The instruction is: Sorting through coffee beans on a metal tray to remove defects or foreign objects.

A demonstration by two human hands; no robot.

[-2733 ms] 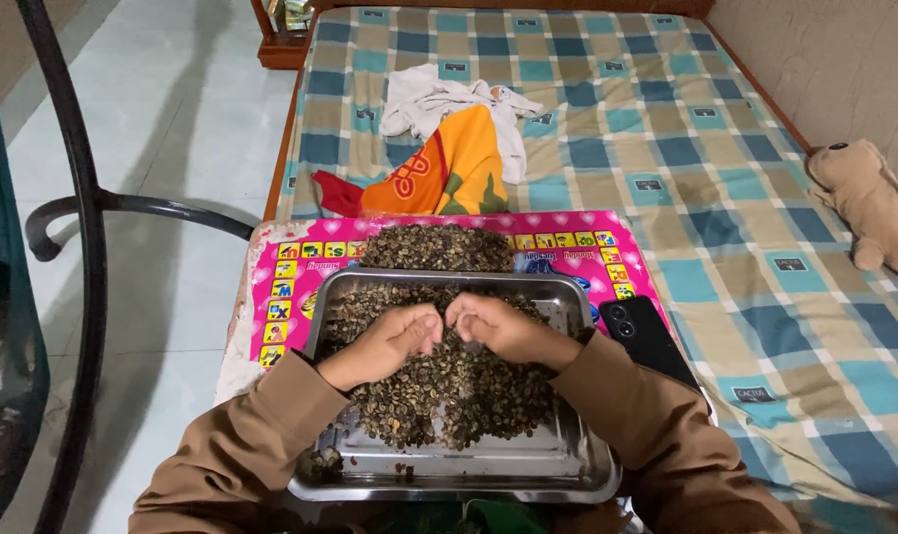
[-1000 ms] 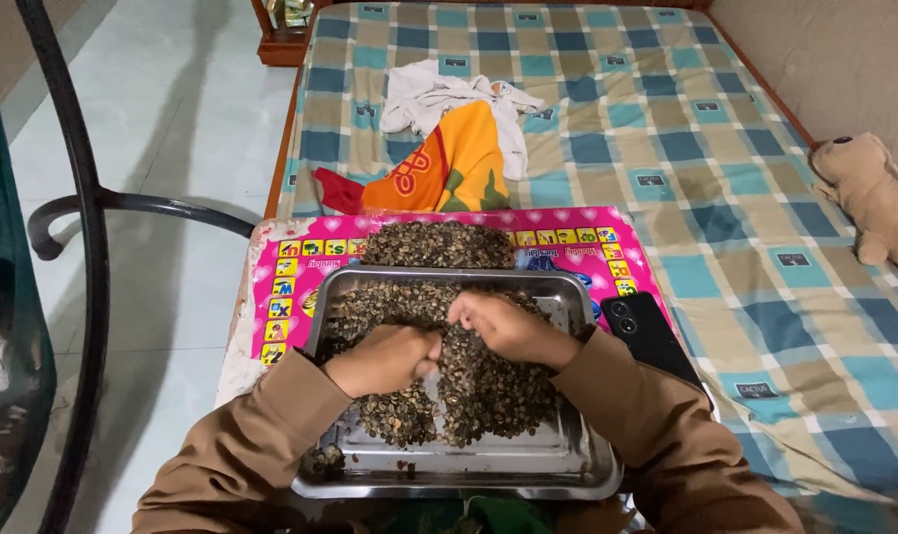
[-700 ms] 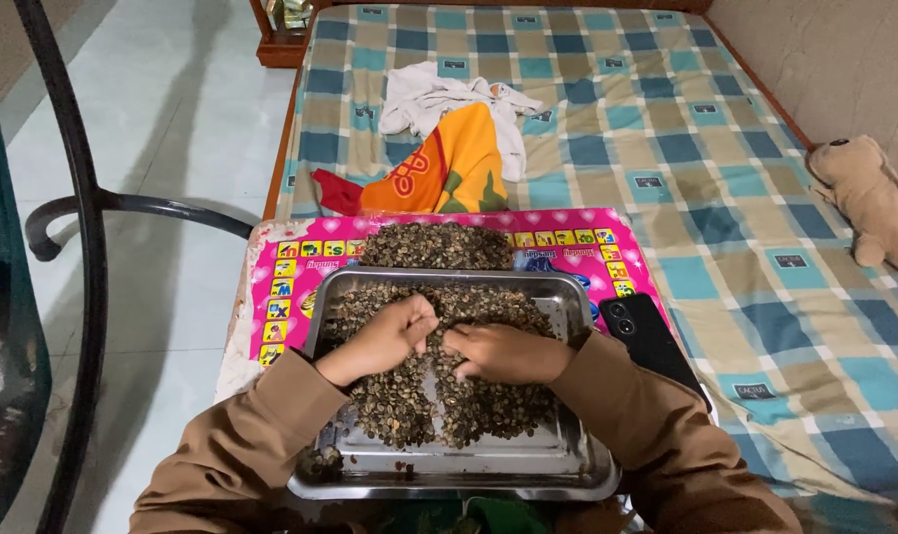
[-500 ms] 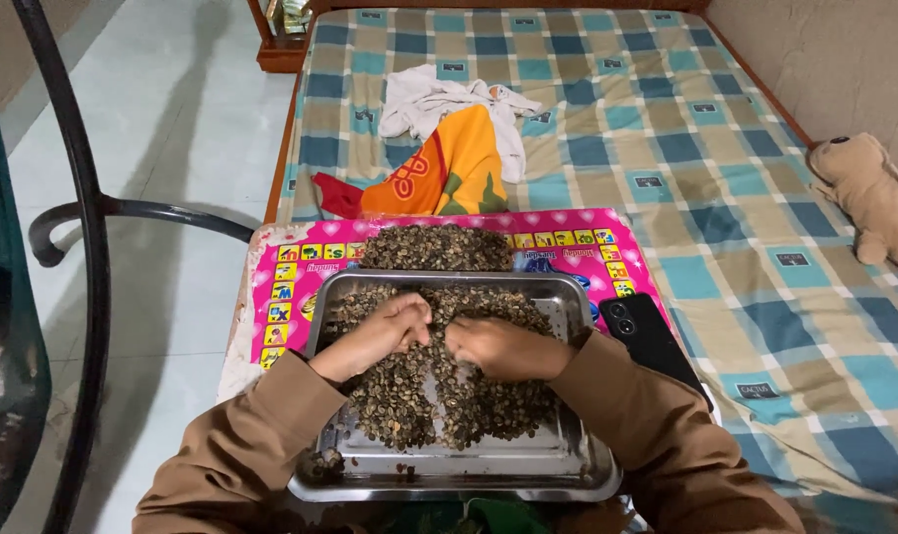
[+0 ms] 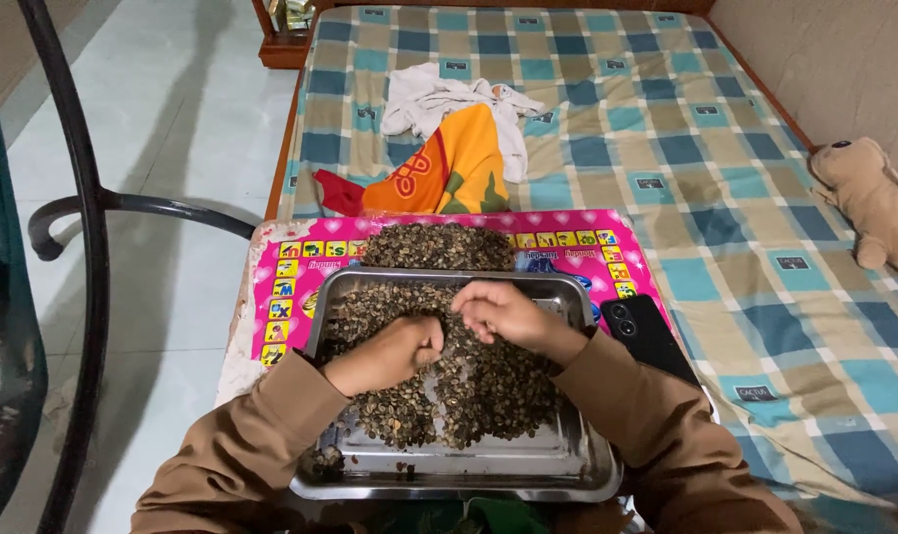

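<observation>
A heap of small dark brown-grey seeds (image 5: 449, 386) fills most of a shallow rectangular steel tray (image 5: 568, 465), piled thickest across the middle and far left, thinning to bare shiny metal along the near edge and the right side. A few stray seeds lie in the near left corner. The tray sits flat with its long side toward the person, resting on a pink mat. A second, loose mound of the same seeds (image 5: 439, 245) lies on the mat just beyond the tray's far rim.
</observation>
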